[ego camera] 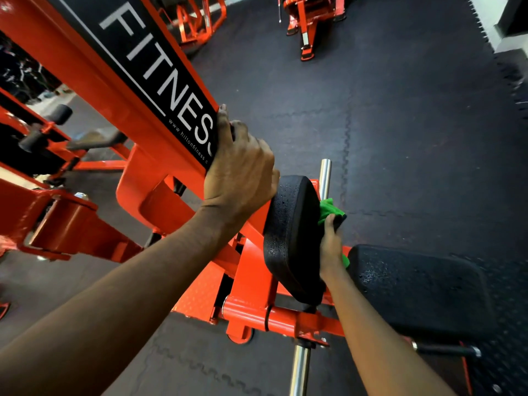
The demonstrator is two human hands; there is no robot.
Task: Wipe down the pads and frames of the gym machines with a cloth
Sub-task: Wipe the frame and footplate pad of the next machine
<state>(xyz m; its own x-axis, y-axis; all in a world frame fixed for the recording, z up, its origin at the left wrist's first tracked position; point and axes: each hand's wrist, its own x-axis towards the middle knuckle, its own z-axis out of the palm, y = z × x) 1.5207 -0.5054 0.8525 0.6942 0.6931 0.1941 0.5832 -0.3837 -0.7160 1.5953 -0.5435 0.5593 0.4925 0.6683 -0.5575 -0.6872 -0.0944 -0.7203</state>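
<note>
Cloth [328, 208], pinched by right hand [331, 247], meets pebbled pad [291, 232]; left hand [243, 172] clasps orange frame [94, 90].

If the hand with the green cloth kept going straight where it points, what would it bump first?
Probably the shiny metal bar beyond the green cloth; the right hand points that way, though depth is unclear.

Green cloth [328, 208]: mostly hidden; only a bunch above the right hand [331, 244] and a sliver below it show.
Right hand: fingers behind the cloth and upright pad [291, 238] — thumb alone visible.
Left hand [240, 167]: most fingertips curl out of sight over the orange frame [128, 132].
Panel lettering [160, 67]: final letter and web address end covered by left hand.
Far machines [311, 21]: cut by top edge.
Chrome bar [300, 370]: runs off bottom edge.
</note>
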